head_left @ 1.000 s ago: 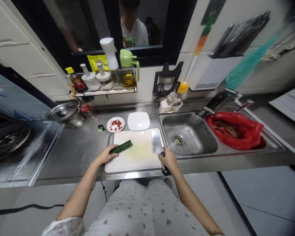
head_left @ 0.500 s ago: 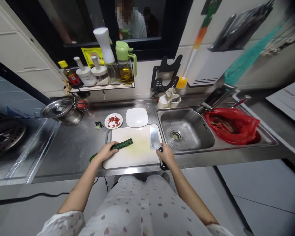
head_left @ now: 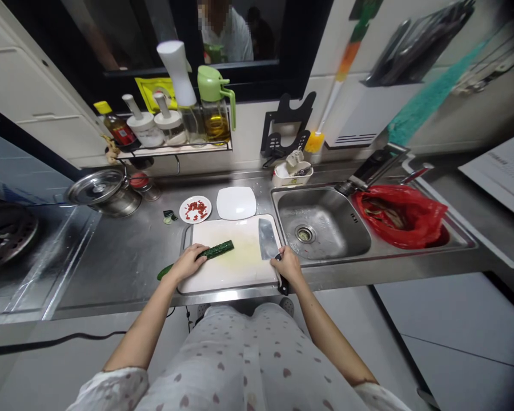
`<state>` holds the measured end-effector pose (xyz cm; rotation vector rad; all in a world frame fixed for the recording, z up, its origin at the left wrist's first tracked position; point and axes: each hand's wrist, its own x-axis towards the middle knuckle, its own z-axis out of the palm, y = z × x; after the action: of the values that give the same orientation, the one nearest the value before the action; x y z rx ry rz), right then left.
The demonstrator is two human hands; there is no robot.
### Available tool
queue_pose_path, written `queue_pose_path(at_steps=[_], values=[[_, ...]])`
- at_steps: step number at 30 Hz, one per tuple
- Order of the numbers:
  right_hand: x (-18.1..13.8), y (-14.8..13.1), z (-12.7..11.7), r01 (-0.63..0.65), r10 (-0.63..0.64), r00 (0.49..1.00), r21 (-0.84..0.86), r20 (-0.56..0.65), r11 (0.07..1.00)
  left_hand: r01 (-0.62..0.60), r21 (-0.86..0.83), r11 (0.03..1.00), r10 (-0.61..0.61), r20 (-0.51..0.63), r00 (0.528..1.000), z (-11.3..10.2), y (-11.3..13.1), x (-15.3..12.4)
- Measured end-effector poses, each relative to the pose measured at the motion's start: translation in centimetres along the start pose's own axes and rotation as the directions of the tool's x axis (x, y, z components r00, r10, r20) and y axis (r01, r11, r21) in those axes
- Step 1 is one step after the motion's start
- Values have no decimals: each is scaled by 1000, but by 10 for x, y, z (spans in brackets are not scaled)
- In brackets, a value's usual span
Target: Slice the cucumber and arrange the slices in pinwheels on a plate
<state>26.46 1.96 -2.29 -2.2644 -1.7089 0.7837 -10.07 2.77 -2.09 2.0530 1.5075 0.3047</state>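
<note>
A long green cucumber lies slantwise over the left part of a white cutting board, its far end sticking out past the board's left edge. My left hand is closed round its middle. At the board's right side, my right hand grips the black handle of a cleaver. The broad blade rests flat on the board, apart from the cucumber. Pale green wetness marks the board between the two. Behind the board are a small plate of chopped red pieces and a white square plate.
Cucumber scraps lie left of the small plate. A lidded steel pot stands farther left. To the right are a sink and a red plastic bag. A rack of seasonings and oil hangs above the counter.
The camera view has shifted slightly. My left hand stays on the cucumber, whose right end sits a little farther right on the board. The right hand still holds the cleaver.
</note>
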Motion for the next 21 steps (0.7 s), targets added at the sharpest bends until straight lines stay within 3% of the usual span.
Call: queue_pose_path(at_steps=[10, 14, 21], values=[[6, -6, 7, -30, 14, 996, 174, 90, 984, 57, 83, 995, -43, -161, 986, 10, 18, -3], [3, -15, 3, 2, -23, 984, 112, 179, 994, 70, 78, 994, -53, -205, 977, 13, 24, 1], [0, -30, -6, 84, -66, 973, -74, 222, 994, -98, 45, 994, 104, -165, 981, 22, 46, 26]])
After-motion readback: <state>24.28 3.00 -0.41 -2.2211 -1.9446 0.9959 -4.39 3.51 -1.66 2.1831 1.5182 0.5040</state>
